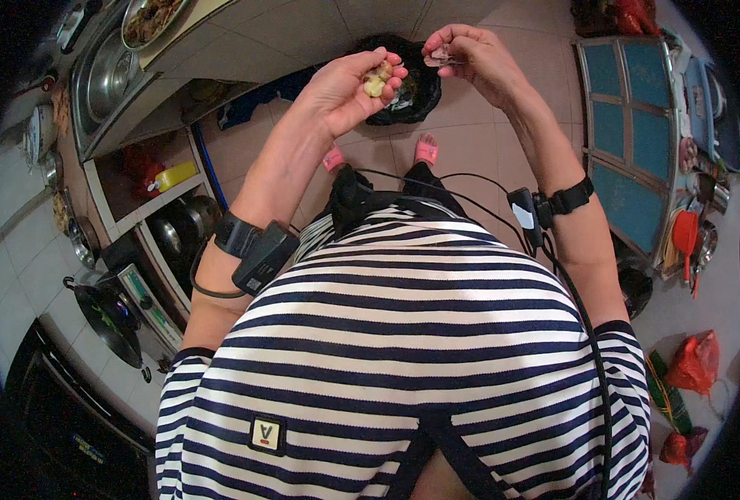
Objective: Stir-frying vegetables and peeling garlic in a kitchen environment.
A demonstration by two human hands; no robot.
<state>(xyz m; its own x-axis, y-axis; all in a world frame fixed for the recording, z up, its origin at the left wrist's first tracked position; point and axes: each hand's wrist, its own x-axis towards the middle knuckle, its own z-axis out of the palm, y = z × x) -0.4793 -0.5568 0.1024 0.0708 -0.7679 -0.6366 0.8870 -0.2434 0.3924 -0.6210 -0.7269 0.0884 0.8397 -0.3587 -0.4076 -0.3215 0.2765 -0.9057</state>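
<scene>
My left hand (345, 87) is curled around pale yellow peeled cloves (374, 85), which look like garlic. Between the thumb and fingers of my right hand (481, 67) is a papery, pinkish-white piece of skin (438, 57), probably garlic peel. Both hands are raised in front of me, apart from each other. Below and between them stands a waste bin lined with a black bag (431, 100), with pale scraps (398, 103) inside. My left hand covers part of the bin.
A counter with a metal sink (110, 81) and a bowl of brownish food (154, 22) runs along the left. A wok (110, 325) sits on the stove. At right stands a blue-panelled cabinet (626, 187). Cables (470, 200) hang from devices strapped on both forearms.
</scene>
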